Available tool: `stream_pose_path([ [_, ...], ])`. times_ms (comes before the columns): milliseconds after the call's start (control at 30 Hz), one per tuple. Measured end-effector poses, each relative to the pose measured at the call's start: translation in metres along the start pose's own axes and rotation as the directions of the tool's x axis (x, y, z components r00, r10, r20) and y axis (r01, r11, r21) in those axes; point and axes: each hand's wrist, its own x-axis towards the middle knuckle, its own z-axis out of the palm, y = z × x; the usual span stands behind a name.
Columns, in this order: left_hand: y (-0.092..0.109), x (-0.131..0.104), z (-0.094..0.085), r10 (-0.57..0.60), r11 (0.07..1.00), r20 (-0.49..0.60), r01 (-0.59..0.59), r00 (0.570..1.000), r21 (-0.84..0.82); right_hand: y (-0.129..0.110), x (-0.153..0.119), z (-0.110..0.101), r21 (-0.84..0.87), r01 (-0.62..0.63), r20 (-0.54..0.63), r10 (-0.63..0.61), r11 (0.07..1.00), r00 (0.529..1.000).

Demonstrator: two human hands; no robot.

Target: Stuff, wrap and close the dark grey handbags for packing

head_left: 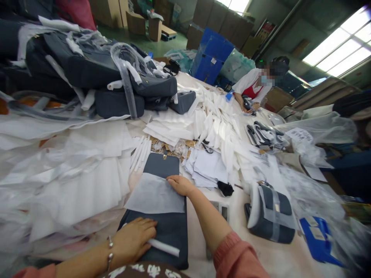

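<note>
A dark blue-grey bag (171, 227) lies flat in front of me, its flap (159, 165) folded out away from me with a small gold clasp (165, 156) at the far end. Across its middle rests a thin white sheet (153, 197). My right hand (180, 185) lies on the far right edge of that sheet, fingers extended. My left hand (136, 235) is spread flat on the near part of the bag, over a white-wrapped strip (165, 247) whose ends stick out on both sides. What lies beneath my palm is hidden.
Dark bags (98, 61) are piled at the back left. White foam sheets (87, 166) cover the left side. A finished-looking bag (275, 214) and a blue tape dispenser (319, 239) sit at right. Across the table a person (259, 87) handles something dark.
</note>
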Motion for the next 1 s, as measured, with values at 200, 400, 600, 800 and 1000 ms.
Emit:
stream_pose_path([
  [200, -0.019, 0.04, -0.016, -0.079, 0.963, -0.182, 0.123, 0.98, 0.242, 0.011, 0.0, -0.007, 0.27, -0.044, -0.006, 0.047, 0.962, 0.999],
  [400, -0.069, 0.087, -0.018, -0.048, 0.946, -0.409, 0.173, 0.911, 0.275, 0.014, 0.006, -0.018, 0.308, -0.079, 0.062, 0.063, 0.948, 0.996],
  [600, -0.083, 0.105, -0.017, -0.003, 0.919, -0.462, 0.184, 0.887, 0.348, 0.019, 0.007, -0.019, 0.305, -0.055, 0.096, 0.027, 0.951, 0.995],
  [800, -0.086, 0.116, -0.007, -0.096, 0.907, -0.478, 0.275, 0.873, 0.32, 0.017, 0.009, -0.02, 0.28, -0.068, 0.117, 0.036, 0.958, 0.992],
  [1000, -0.09, 0.121, -0.008, -0.149, 0.929, -0.417, 0.271, 0.897, 0.252, 0.019, 0.014, -0.019, 0.218, -0.068, 0.157, 0.034, 0.974, 0.987],
])
